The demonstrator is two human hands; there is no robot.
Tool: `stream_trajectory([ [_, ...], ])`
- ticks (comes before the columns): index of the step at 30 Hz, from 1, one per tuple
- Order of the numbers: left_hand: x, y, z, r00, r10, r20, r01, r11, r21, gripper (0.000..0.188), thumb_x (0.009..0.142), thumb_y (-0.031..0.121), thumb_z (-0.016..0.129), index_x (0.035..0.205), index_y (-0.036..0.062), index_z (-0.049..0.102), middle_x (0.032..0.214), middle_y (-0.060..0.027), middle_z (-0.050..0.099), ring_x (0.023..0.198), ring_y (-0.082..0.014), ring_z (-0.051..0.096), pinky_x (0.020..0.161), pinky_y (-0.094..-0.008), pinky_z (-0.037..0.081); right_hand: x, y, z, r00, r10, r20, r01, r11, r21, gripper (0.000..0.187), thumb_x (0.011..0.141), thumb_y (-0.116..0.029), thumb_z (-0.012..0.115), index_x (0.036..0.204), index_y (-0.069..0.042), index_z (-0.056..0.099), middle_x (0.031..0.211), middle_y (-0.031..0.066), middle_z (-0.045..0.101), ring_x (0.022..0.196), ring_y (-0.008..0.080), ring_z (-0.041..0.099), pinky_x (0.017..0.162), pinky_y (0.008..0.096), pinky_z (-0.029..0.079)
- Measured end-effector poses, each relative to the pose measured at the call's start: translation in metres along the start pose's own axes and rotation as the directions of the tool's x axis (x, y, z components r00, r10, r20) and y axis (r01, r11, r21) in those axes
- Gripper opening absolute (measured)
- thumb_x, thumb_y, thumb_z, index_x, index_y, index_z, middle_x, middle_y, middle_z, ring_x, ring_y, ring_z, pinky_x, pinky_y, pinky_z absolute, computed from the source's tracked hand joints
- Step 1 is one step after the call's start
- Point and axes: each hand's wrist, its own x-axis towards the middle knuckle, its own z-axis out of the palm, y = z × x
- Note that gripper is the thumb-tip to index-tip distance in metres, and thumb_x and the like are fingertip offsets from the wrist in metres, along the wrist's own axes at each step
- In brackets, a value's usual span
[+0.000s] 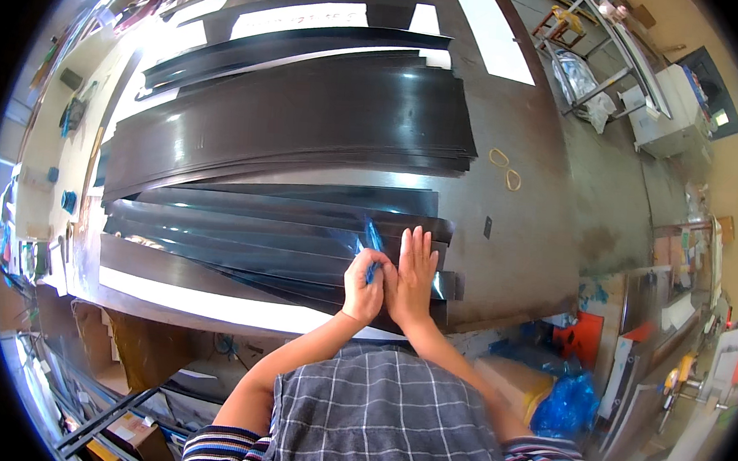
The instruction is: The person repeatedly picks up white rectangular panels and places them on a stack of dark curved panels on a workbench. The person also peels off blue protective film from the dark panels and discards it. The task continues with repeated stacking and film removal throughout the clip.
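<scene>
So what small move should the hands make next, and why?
Perhaps draw the blue film gently away: the left hand grips it, crumpled, above the dark strips, while the right hand lies flat over them. Whether the film clings, I can't tell.

Two hands (365, 284) (411, 287) and two rubber bands (498, 157) (513, 181) are counted
One small dark piece (487, 228) is seen; overlapping dark strips (300, 112) cannot be counted.
</scene>
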Motion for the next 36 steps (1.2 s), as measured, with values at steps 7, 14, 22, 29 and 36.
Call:
stream_trajectory([
  [7, 0.025, 0.019, -0.114, 0.919, 0.193, -0.344, -0.099, 0.957, 0.273, 0.017, 0.071, -0.014, 0.052, 0.075, 0.0019, 0.053, 0.077, -0.0075, 0.055, 0.075, -0.0201, 0.055, 0.074, -0.0302, 0.045, -0.006, 0.002, 0.025, 0.990, 0.013, 0.139, 0.025, 0.963, -0.270, 0.080, 0.094, -0.059, 0.039, 0.148, -0.001, 0.027, 0.155, 0.0224, 0.024, 0.145, 0.0365, 0.019, 0.114, 0.0570, 0.012],
  [14, 0.110, 0.059, -0.519, 0.520, 0.616, -0.592, 0.242, 0.559, 0.793, 0.019, 0.092, 0.005, 0.046, 0.088, 0.0053, 0.065, 0.090, -0.0065, 0.062, 0.084, -0.0225, 0.061, 0.080, -0.0348, 0.048, -0.004, -0.004, 0.020, 0.994, 0.004, 0.108, 0.031, 0.944, -0.328, 0.075, 0.091, -0.044, 0.054, 0.147, -0.001, 0.029, 0.154, 0.0218, 0.025, 0.144, 0.0370, 0.021, 0.115, 0.0561, 0.014],
  [22, 0.078, 0.134, -0.554, 0.986, 0.072, -0.148, -0.155, 0.710, -0.686, 0.008, 0.086, 0.008, 0.046, 0.079, 0.0046, 0.049, 0.071, -0.0104, 0.051, 0.071, -0.0229, 0.054, 0.067, -0.0317, 0.045, 0.011, -0.075, 0.021, 0.996, 0.059, -0.064, -0.079, 0.927, -0.367, 0.085, 0.082, -0.040, 0.070, 0.145, 0.000, 0.030, 0.154, 0.0245, 0.022, 0.145, 0.0406, 0.014, 0.113, 0.0615, 0.012],
  [29, 0.035, 0.184, -0.488, 0.144, -0.824, 0.547, 0.138, 0.565, 0.814, 0.028, 0.074, 0.007, 0.060, 0.098, -0.0065, 0.068, 0.098, -0.0208, 0.070, 0.079, -0.0314, 0.070, 0.067, -0.0370, 0.056, 0.017, -0.228, 0.130, 0.908, -0.286, 0.307, 0.360, 0.907, -0.219, 0.102, 0.081, -0.070, 0.052, 0.149, 0.000, 0.022, 0.156, 0.0241, 0.016, 0.147, 0.0389, 0.008, 0.115, 0.0589, 0.008],
  [36, 0.038, 0.027, -0.880, 0.731, -0.549, -0.405, 0.681, 0.617, 0.394, 0.035, 0.088, 0.014, 0.050, 0.118, -0.0025, 0.058, 0.112, -0.0188, 0.065, 0.096, -0.0289, 0.064, 0.083, -0.0390, 0.052, 0.026, -0.230, 0.157, 0.922, -0.232, 0.311, 0.322, 0.904, -0.281, 0.098, 0.082, -0.071, 0.051, 0.150, -0.005, 0.025, 0.157, 0.0209, 0.018, 0.147, 0.0374, 0.011, 0.116, 0.0574, 0.008],
])
